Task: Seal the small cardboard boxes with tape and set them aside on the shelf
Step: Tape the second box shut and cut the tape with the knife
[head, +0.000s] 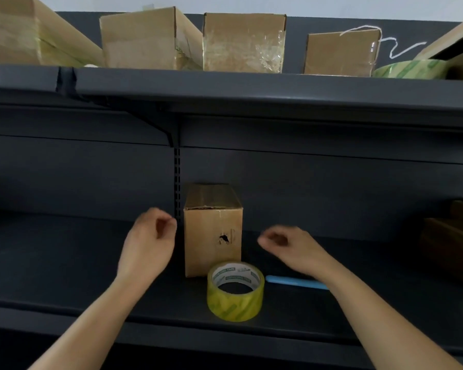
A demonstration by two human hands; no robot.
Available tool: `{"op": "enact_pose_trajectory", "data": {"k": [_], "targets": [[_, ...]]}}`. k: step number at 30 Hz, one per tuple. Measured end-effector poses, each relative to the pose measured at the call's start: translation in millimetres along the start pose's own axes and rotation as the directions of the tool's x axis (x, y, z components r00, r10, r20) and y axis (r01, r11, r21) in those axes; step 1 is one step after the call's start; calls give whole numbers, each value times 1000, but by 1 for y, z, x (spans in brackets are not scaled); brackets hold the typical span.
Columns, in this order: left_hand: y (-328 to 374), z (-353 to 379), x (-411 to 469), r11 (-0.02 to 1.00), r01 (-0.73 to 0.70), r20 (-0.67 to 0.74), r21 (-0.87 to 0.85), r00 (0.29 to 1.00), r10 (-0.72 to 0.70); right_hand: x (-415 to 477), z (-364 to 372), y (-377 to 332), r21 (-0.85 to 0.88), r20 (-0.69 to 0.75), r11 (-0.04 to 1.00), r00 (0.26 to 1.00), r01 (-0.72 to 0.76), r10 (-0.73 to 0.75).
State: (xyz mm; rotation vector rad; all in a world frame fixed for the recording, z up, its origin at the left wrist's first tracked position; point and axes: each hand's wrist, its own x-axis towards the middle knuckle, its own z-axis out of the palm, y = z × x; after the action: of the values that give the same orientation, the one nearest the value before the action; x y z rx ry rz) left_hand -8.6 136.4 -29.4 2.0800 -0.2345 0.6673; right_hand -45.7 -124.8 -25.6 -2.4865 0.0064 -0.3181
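A small cardboard box [211,231] stands upright on the dark lower shelf [64,263], its top flaps down and a small torn hole in its front face. A roll of yellowish clear tape [235,291] lies flat just in front of it. My left hand [147,241] hovers just left of the box, fingers loosely curled, holding nothing. My right hand [289,249] hovers a little right of the box, fingers also loosely curled and empty. Neither hand touches the box.
A blue cutter [294,281] lies on the shelf under my right wrist. Several taped cardboard boxes [242,42] and another tape roll [409,68] sit on the upper shelf [251,86]. Dark boxes [452,249] stand at the far right of the lower shelf.
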Motion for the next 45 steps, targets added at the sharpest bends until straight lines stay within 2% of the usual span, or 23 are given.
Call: {"op": "enact_pose_trajectory", "data": {"k": [2,3,6,8,10,12,14,16,19,22,25,27,29,31,32,34,36,38,40,45], "targets": [[-1,7,0,994,56,66,-94,997,-50,8,9,-23,283,-11,959,1000,19,-16],[-1,10,-1,983,109,132,-147,987,-90,11,14,-34,370,-10,929,1000,28,-26],[4,16,-3,913,258,296,-315,941,-164,21,26,-58,372,-56,925,997,73,-56],[8,17,-5,880,286,328,-379,931,-161,22,28,-66,350,-101,935,995,59,-25],[9,18,-5,872,257,319,-416,939,-125,24,28,-67,407,-145,913,989,28,34],[12,18,-7,859,217,291,-464,953,-83,23,28,-68,535,-129,844,984,-37,125],[12,18,-7,875,156,236,-458,970,-49,22,27,-71,656,-50,745,978,-120,201],[11,17,-5,933,70,199,-353,980,2,21,30,-71,700,41,686,970,-200,240],[13,14,-1,976,-48,217,-213,972,95,22,32,-74,688,81,674,951,-269,297],[11,13,3,979,-131,230,-156,959,165,23,30,-79,684,93,662,936,-308,338],[8,10,8,976,-114,214,-183,965,153,26,28,-80,685,98,661,937,-307,334],[7,8,10,974,-93,256,-208,956,146,30,27,-80,685,72,664,935,-299,347],[3,9,12,972,-43,268,-231,958,106,31,27,-83,685,50,671,938,-283,344],[-3,10,15,970,98,208,-221,977,-52,32,27,-83,668,55,693,947,-271,317],[-4,10,16,943,216,196,-252,966,-169,32,27,-83,650,54,708,947,-275,318],[-5,5,17,759,498,328,-420,863,-384,34,27,-84,611,21,745,946,-268,323],[-4,0,15,549,661,526,-511,746,-408,36,27,-87,540,-13,801,949,-259,315],[-7,0,16,464,699,584,-543,712,-390,36,28,-92,501,1,825,954,-259,299],[-8,1,17,443,677,554,-587,735,-391,37,31,-93,494,27,834,963,-246,267],[-8,-4,17,510,601,471,-616,799,-373,41,42,-92,583,108,762,957,-282,271]]}}
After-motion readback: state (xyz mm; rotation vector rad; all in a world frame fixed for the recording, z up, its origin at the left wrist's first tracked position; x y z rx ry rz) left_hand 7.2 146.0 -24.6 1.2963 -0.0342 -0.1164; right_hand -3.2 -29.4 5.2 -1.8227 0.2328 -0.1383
